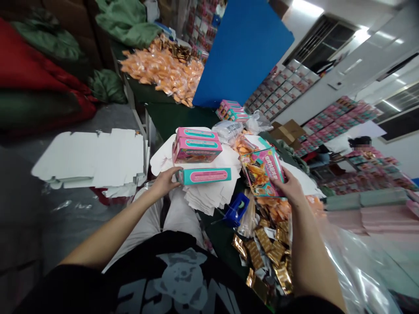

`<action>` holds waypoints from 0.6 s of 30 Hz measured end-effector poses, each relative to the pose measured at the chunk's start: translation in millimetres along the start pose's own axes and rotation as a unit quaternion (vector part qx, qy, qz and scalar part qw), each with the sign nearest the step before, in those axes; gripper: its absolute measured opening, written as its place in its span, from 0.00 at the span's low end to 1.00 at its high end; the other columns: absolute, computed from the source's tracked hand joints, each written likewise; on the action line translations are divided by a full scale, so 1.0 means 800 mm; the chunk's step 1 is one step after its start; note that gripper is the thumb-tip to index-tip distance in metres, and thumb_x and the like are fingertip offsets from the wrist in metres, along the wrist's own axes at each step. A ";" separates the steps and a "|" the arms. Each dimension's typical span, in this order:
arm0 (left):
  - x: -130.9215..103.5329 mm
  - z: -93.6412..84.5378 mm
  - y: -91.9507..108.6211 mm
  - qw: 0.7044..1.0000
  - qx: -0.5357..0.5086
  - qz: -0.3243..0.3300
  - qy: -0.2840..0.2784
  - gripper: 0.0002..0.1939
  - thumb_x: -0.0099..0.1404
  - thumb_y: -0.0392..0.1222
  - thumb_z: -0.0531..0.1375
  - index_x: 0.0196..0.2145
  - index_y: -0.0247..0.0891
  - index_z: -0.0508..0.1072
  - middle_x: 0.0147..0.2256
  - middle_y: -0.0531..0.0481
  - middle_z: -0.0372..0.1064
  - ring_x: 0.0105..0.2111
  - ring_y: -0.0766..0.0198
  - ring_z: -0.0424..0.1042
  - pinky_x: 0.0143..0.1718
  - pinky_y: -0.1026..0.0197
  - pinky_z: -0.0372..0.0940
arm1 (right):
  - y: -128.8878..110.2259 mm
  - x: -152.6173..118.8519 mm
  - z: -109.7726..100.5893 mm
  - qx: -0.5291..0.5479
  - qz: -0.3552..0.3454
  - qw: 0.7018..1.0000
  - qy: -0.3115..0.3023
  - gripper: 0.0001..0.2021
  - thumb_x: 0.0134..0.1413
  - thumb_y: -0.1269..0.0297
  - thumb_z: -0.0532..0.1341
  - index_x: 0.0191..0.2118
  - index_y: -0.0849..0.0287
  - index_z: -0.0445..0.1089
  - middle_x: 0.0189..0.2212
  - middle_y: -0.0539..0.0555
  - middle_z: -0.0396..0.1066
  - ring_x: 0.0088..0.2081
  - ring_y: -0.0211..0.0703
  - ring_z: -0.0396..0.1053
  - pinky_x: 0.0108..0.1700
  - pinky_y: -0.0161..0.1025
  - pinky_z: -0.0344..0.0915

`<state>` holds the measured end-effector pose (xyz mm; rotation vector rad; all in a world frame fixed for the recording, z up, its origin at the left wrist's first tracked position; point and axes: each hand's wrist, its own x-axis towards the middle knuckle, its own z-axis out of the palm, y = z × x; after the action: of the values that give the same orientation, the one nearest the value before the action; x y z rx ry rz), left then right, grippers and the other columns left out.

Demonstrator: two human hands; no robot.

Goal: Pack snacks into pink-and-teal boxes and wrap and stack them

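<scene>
My left hand [166, 182] is closed on the left end of a slim teal box [207, 176] with a pink label panel, lying over white flat cardboard sheets [209, 196]. Just beyond it stand pink boxes [197, 146] side by side. My right hand [290, 186] grips the right edge of a pink printed carton [262, 172] with a food picture on its wide face. This carton is tilted above orange packets [273, 207]. Between my hands and nearer to me sits a blue tape dispenser [238, 210]. Thin wooden sticks [248, 218] lie beside the dispenser.
Gold sachets [270, 248] are heaped at the near right. Flat white carton blanks [94, 159] are stacked at left. Farther off are a pile of orange packets [166, 67], a blue panel [244, 52], more pink boxes [231, 111] and a person [360, 144] at right.
</scene>
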<state>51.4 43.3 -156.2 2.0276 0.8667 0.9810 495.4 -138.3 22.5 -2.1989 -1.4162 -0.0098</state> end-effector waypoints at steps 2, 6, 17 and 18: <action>0.000 0.001 -0.001 1.000 0.002 0.000 0.013 0.27 0.53 0.40 0.68 0.52 0.36 0.72 0.44 0.45 0.76 0.37 0.59 0.75 0.42 0.59 0.68 | -0.013 0.002 -0.002 0.027 -0.009 1.000 0.012 0.40 0.44 0.42 0.65 0.61 0.58 0.63 0.48 0.57 0.74 0.45 0.53 0.73 0.49 0.50 0.71; 0.005 -0.004 0.009 0.996 -0.019 0.072 0.046 0.26 0.56 0.40 0.67 0.52 0.35 0.72 0.48 0.41 0.75 0.46 0.54 0.75 0.48 0.55 0.70 | -0.031 0.007 0.005 -0.008 -0.007 1.000 0.022 0.40 0.42 0.44 0.66 0.60 0.59 0.64 0.50 0.59 0.73 0.47 0.55 0.72 0.52 0.52 0.68; -0.013 -0.014 0.051 0.893 0.144 0.399 0.148 0.17 0.70 0.36 0.56 0.54 0.47 0.69 0.53 0.41 0.73 0.39 0.65 0.78 0.34 0.63 0.67 | -0.028 0.021 0.043 -0.178 0.071 0.980 -0.056 0.39 0.48 0.51 0.65 0.63 0.68 0.62 0.56 0.74 0.66 0.57 0.69 0.65 0.57 0.63 0.62; -0.014 -0.014 0.051 0.887 0.151 0.414 0.140 0.16 0.71 0.36 0.54 0.54 0.47 0.69 0.52 0.41 0.73 0.37 0.66 0.77 0.32 0.64 0.66 | -0.043 0.022 0.045 -0.162 0.027 0.986 -0.038 0.38 0.50 0.50 0.64 0.63 0.67 0.61 0.58 0.74 0.64 0.59 0.69 0.62 0.59 0.64 0.60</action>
<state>47.0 16.3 -121.9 2.6377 0.2529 1.7134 464.2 -97.4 10.8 -2.5239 -1.4820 -0.1495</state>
